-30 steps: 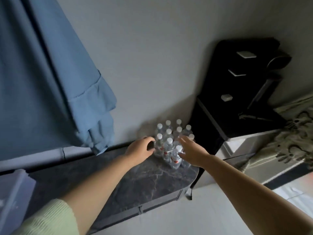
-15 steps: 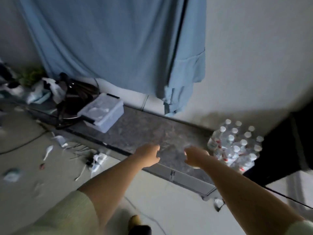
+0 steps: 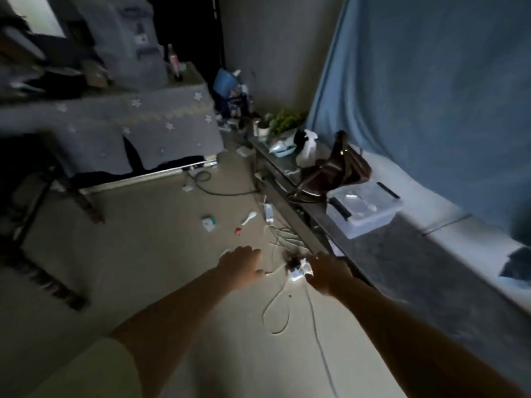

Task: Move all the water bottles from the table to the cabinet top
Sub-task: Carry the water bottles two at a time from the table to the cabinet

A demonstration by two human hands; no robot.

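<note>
No water bottles show in the head view now. My left hand (image 3: 240,265) and my right hand (image 3: 327,273) hang out in front of me above the floor, fingers loosely bent, holding nothing. The dark marbled cabinet top (image 3: 408,271) runs along the right, just beside my right hand. A table under a grey cloth with white flowers (image 3: 138,124) stands at the far left, blurred, with cluttered items on it that I cannot make out.
On the cabinet top stand a clear lidded plastic box (image 3: 363,209), a brown bag (image 3: 336,170) and a small green plant (image 3: 283,122). Cables and a white power strip (image 3: 297,271) lie on the floor under my hands, with small litter. A blue curtain (image 3: 431,90) hangs at right.
The view has swung left, away from the cluster of bottles on the cabinet top, which is now out of sight. Both empty hands have come off the cabinet and hang over the floor.
</note>
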